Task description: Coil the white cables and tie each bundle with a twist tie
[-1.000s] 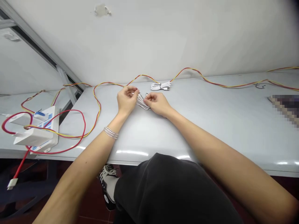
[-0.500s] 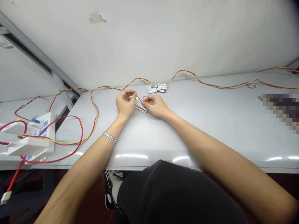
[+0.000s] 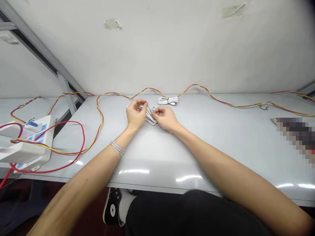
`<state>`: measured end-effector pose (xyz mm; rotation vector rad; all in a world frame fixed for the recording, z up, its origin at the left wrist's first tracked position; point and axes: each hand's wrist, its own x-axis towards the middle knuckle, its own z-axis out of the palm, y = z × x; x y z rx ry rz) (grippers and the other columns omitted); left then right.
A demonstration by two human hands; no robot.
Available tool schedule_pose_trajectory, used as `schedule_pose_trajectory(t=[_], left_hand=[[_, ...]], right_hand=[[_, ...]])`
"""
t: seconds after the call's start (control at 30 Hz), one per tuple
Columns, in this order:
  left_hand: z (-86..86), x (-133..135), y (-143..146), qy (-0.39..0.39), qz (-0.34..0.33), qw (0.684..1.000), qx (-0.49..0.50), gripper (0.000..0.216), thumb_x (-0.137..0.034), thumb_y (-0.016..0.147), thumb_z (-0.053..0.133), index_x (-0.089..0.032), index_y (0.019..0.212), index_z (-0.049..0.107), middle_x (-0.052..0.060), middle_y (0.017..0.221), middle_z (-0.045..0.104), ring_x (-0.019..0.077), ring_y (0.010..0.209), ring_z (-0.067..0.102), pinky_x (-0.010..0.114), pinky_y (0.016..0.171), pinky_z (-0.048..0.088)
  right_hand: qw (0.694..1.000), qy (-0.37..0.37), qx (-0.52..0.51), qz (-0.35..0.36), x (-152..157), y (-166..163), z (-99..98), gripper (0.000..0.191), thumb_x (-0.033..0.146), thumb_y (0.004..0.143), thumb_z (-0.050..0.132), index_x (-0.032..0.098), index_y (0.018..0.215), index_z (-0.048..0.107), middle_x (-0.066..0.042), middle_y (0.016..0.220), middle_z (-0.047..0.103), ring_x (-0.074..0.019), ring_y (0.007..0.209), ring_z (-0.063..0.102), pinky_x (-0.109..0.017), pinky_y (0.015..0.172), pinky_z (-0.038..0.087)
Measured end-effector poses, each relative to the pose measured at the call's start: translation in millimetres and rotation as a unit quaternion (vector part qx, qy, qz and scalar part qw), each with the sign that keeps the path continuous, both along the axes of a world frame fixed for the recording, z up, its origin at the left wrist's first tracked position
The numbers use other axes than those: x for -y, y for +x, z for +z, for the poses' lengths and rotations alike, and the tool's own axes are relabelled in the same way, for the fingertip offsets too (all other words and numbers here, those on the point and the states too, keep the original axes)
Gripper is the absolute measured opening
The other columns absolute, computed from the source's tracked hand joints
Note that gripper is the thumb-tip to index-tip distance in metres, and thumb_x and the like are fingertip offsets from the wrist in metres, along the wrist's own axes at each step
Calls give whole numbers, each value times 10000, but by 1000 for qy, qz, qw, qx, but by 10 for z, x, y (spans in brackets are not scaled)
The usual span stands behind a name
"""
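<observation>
Between my two hands lies a folded bundle of white cable [image 3: 152, 120] on the grey tabletop, partly covered by my fingers. A thin black twist tie [image 3: 149, 108] runs over it. My left hand [image 3: 136, 114], with a silvery bracelet at the wrist, is closed, thumb and forefinger pinching the upper end of the tie. From the other side my right hand [image 3: 166, 118] pinches low on the tie, close against the cable. Just behind the right hand, a second white cable [image 3: 168, 100] rests coiled, bound with a black tie at its middle.
Twisted red-yellow wires [image 3: 211, 97] run along the wall at the back. To the left, a white power strip [image 3: 48, 134] carries plugs and a looping red cable [image 3: 83, 131]. A black tie scrap [image 3: 264, 107] and a blurred-out flat object [image 3: 295, 131] lie at right.
The camera view has tilted up slightly, so the tabletop appears lower. Both hands keep their pinch at the tie and cable, with only slight finger movement.
</observation>
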<state>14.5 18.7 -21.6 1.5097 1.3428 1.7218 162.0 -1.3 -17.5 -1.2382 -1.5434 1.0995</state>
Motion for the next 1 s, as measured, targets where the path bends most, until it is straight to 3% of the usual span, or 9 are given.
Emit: schedule_pose_trajectory(t=[0.7, 1.0], left_hand=[[2, 22, 12, -16, -3, 999, 44, 97, -233, 805, 759, -174, 830, 685, 48, 821, 740, 110, 592, 619, 221, 540, 486], [3, 53, 50, -8, -16, 998, 58, 87, -222, 818, 739, -162, 850, 685, 49, 841, 737, 97, 577, 604, 214, 531, 468]], right_hand=[[999, -41, -6, -31, 25, -25, 51, 147, 365, 736, 658, 222, 744, 623, 21, 542, 551, -151, 519, 523, -262, 497, 379], [996, -75, -39, -33, 105, -27, 131, 174, 360, 741, 684, 209, 735, 597, 50, 469, 507, -111, 389, 443, -241, 414, 318]])
